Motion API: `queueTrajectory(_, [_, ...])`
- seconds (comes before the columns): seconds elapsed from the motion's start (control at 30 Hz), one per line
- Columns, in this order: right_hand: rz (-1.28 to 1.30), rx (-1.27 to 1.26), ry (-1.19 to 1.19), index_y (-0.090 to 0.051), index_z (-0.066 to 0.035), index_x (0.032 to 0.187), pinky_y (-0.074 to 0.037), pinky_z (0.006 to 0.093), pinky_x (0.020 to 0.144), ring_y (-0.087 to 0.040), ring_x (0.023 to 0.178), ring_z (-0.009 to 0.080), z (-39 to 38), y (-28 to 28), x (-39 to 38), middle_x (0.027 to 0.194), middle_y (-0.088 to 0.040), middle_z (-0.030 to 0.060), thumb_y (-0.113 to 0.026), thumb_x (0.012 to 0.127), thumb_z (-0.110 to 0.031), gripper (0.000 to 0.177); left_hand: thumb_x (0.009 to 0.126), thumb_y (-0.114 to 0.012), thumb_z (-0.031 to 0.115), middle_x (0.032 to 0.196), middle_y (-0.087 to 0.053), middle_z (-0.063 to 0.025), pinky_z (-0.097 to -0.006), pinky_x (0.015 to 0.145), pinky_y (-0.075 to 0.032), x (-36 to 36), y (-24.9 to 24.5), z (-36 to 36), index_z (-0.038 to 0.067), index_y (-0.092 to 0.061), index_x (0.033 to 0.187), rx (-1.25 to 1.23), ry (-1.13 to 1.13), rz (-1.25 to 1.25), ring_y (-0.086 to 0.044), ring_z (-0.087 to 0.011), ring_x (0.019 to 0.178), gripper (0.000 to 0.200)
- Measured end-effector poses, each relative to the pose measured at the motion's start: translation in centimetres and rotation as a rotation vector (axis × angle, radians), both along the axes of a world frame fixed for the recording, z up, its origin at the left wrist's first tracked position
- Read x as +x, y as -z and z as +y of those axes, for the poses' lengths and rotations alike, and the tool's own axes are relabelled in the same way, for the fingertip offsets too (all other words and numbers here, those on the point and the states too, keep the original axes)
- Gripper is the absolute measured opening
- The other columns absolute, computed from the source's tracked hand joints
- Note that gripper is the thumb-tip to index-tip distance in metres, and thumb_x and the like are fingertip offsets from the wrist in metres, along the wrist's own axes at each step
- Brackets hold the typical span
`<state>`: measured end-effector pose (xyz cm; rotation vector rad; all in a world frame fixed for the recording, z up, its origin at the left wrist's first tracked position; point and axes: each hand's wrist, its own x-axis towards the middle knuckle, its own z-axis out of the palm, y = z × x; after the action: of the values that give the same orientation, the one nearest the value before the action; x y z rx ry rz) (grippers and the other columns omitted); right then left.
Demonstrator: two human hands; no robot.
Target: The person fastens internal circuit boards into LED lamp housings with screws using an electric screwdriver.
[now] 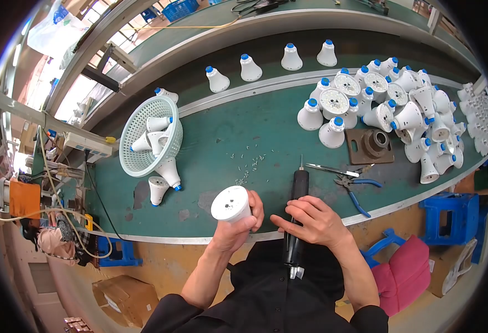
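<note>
**Position of work.** The left hand (234, 230) had its grip closed around one white bulb housing (230, 203). It was held just above the near edge of the desk (227, 133), with the flat round plate facing up. Small dark marks showed on that plate, but it could not be told whether screws sat in them.

The right hand (310, 222) lay over the black electric screwdriver (299, 186), fingers curled across its barrel. The bit pointed away and was clear of the housing.

**Stock.**
- Loose screws (250, 165) lay scattered beyond the housing.
- A large pile of blue-capped housings (405, 111) stood at the right.
- A tipped white basket (144, 161) held several more at the left.
- Blue-handled pliers (358, 191) and a metal fixture block (370, 145) lay near the pile.

**Assessment.** The piece in hand appeared to be presented for fastening but not yet under the bit. Judged by the stock on the desk, a good deal of work remained.
</note>
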<state>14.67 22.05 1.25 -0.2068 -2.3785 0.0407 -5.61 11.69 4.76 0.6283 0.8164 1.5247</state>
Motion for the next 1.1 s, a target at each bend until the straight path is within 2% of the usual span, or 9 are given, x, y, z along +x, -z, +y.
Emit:
queueTrajectory(0.27, [0.003, 0.021, -0.018, -0.076, -0.023, 0.111, -0.054, 0.0319, 0.086, -0.063, 0.094, 0.0156, 0.3, -0.5, 0.1, 0.097, -0.060, 0.0004, -0.076, 0.077, -0.021, 0.034, 0.080, -0.083, 0.019, 0.085, -0.051, -0.0019, -0.0264, 0.059, -0.040, 0.2, 0.1, 0.3, 0.010, -0.053, 0.106, 0.010, 0.000, 0.015, -0.053, -0.0118, 0.070, 0.041])
queueTrajectory(0.3, [-0.007, -0.004, -0.026, -0.072, -0.019, 0.118, -0.050, 0.0312, 0.091, -0.062, 0.098, 0.0158, 0.2, -0.4, 0.2, 0.098, -0.060, 0.0003, -0.065, 0.083, -0.015, 0.036, 0.078, -0.084, 0.016, 0.085, -0.053, -0.0023, -0.0270, 0.059, -0.041, 0.3, 0.2, 0.4, 0.010, -0.054, 0.109, 0.006, -0.008, 0.009, -0.053, -0.0125, 0.069, 0.043])
queueTrajectory(0.43, [-0.024, -0.015, -0.023, -0.070, -0.019, 0.121, -0.050, 0.0312, 0.093, -0.062, 0.098, 0.0156, 0.0, -0.3, 0.5, 0.100, -0.061, 0.0002, -0.064, 0.084, -0.016, 0.038, 0.076, -0.083, 0.004, 0.086, -0.060, -0.0016, -0.0278, 0.067, -0.047, 0.3, -1.1, 1.1, 0.005, -0.059, 0.106, -0.147, 0.010, 0.150, -0.057, -0.0107, 0.078, 0.039])
queueTrajectory(0.53, [0.003, 0.000, -0.042, -0.068, -0.015, 0.123, -0.050, 0.0324, 0.093, -0.063, 0.099, 0.0167, 0.1, 0.1, 0.6, 0.100, -0.062, 0.0022, -0.060, 0.085, -0.015, 0.039, 0.077, -0.083, 0.003, 0.090, -0.061, 0.0000, -0.0259, 0.072, -0.047, 0.2, -2.5, 2.6, 0.004, -0.059, 0.113, -0.196, 0.025, 0.399, -0.058, -0.0094, 0.083, 0.043])
queueTrajectory(0.6, [-0.005, -0.008, -0.059, -0.065, -0.012, 0.126, -0.050, 0.0338, 0.094, -0.063, 0.100, 0.0176, 0.3, -0.3, 1.2, 0.101, -0.061, 0.0033, -0.059, 0.085, -0.015, 0.042, 0.074, -0.084, 0.010, 0.095, -0.062, -0.0045, -0.0272, 0.063, -0.048, 0.5, -3.2, 4.6, 0.005, -0.054, 0.122, -0.130, 0.027, 0.507, -0.060, -0.0127, 0.078, 0.057])
queueTrajectory(0.63, [0.020, 0.014, -0.056, -0.063, -0.010, 0.130, -0.050, 0.0347, 0.095, -0.063, 0.100, 0.0187, 0.3, 0.1, 1.1, 0.101, -0.061, 0.0034, -0.059, 0.085, -0.015, 0.045, 0.077, -0.082, 0.001, 0.094, -0.061, 0.0013, -0.0270, 0.078, -0.049, 0.7, -4.5, 5.8, 0.005, -0.056, 0.121, -0.136, 0.085, 0.535, -0.059, -0.0082, 0.087, 0.052])
queueTrajectory(0.83, [0.051, 0.054, -0.045, -0.060, -0.007, 0.131, -0.047, 0.0364, 0.099, -0.060, 0.104, 0.0207, 0.2, 0.8, 1.2, 0.104, -0.058, 0.0049, -0.058, 0.085, -0.016, 0.047, 0.077, -0.085, 0.012, 0.108, -0.066, -0.0065, -0.0321, 0.092, -0.050, 5.6, -10.9, 15.5, 0.006, -0.054, 0.127, 0.075, 0.324, 1.155, -0.061, -0.0127, 0.103, 0.059])
queueTrajectory(1.0, [0.072, 0.023, -0.066, -0.060, -0.006, 0.127, -0.047, 0.0380, 0.102, -0.059, 0.105, 0.0214, 0.2, 1.4, 1.2, 0.105, -0.059, 0.0055, -0.058, 0.086, -0.017, 0.042, 0.076, -0.082, 0.016, 0.114, -0.067, -0.0200, -0.0432, 0.090, -0.052, 12.3, -12.1, 23.4, 0.012, -0.046, 0.139, 0.454, 0.300, 1.459, -0.065, -0.0407, 0.108, 0.072])
queueTrajectory(1.1, [0.106, 0.002, -0.060, -0.061, -0.006, 0.125, -0.046, 0.0394, 0.103, -0.060, 0.105, 0.0222, -0.1, 1.9, 1.0, 0.106, -0.060, 0.0062, -0.059, 0.086, -0.017, 0.041, 0.078, -0.079, 0.015, 0.114, -0.067, -0.0219, -0.0469, 0.088, -0.052, 17.3, -12.1, 24.7, 0.012, -0.045, 0.141, 0.472, 0.538, 1.561, -0.066, -0.0411, 0.105, 0.072])
